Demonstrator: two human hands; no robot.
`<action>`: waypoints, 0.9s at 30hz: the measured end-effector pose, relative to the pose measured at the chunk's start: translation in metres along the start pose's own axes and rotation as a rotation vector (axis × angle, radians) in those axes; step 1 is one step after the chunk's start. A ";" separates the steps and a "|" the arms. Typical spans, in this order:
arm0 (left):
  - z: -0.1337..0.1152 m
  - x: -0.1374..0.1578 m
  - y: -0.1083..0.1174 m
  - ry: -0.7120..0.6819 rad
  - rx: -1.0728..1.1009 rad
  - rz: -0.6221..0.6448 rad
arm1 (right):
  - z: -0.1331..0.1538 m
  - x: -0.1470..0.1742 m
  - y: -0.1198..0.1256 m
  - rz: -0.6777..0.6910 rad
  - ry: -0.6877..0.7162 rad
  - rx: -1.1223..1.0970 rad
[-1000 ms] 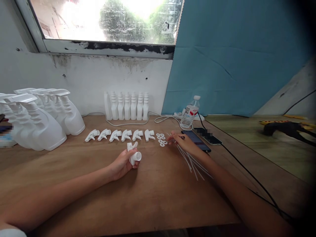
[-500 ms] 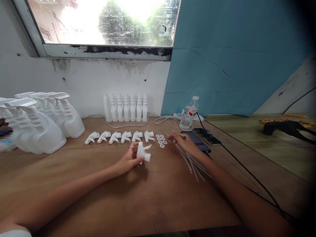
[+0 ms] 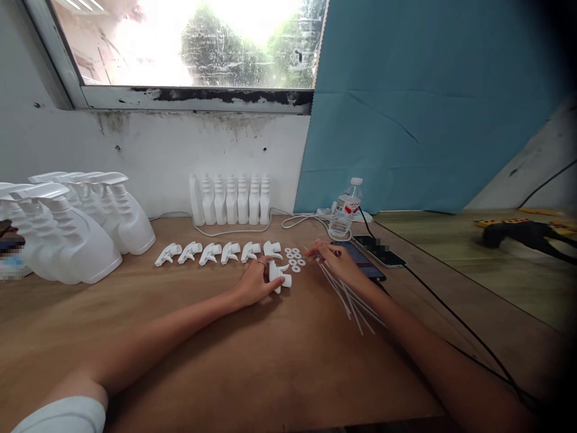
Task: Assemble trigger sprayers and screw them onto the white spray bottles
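My left hand (image 3: 256,281) is closed around a white trigger spray head (image 3: 276,276), its trigger and collar pointing right. Just above it, a row of similar spray heads (image 3: 231,251) lies across the table, the rightmost partly behind my hand. Several small white washers (image 3: 294,260) lie grouped between my two hands. My right hand (image 3: 334,258) is over the upper ends of several thin white tubes (image 3: 347,294). Its fingertips are pinched together, and a thin white tip pokes out past them; how many tubes they grip is hard to see.
White bottles (image 3: 238,198) stand against the wall, and larger white bottles (image 3: 81,240) stand at left. Behind my right hand are a water bottle (image 3: 346,207), two phones (image 3: 379,250) and cables. A black and yellow tool (image 3: 518,233) lies at far right.
My left hand has moved right with the spray head, closer to the washers and the last spray head of the row. My right hand has stayed nearly in place.
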State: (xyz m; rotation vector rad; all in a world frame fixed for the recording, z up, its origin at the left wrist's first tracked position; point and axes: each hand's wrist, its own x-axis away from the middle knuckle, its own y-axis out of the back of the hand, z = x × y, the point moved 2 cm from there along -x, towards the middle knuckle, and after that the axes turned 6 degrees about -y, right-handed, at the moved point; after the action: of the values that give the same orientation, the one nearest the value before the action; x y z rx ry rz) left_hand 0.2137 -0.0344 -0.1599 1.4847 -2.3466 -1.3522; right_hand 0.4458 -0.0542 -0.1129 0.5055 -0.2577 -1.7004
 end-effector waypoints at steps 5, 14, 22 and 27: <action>0.001 -0.001 -0.002 0.023 -0.093 0.001 | -0.005 -0.002 -0.001 0.011 -0.002 -0.003; 0.002 0.001 -0.002 0.018 -0.045 -0.016 | -0.013 -0.002 -0.004 0.046 0.001 -0.014; 0.002 0.006 0.000 0.014 -0.061 -0.053 | -0.012 -0.003 -0.004 0.040 0.010 -0.007; -0.035 -0.019 0.064 -0.247 -0.248 -0.155 | -0.012 -0.004 -0.003 0.025 0.013 -0.013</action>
State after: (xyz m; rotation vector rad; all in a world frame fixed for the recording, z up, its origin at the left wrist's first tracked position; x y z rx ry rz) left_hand 0.1950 -0.0329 -0.0870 1.5271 -2.1240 -1.8860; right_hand 0.4495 -0.0489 -0.1239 0.5018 -0.2422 -1.6730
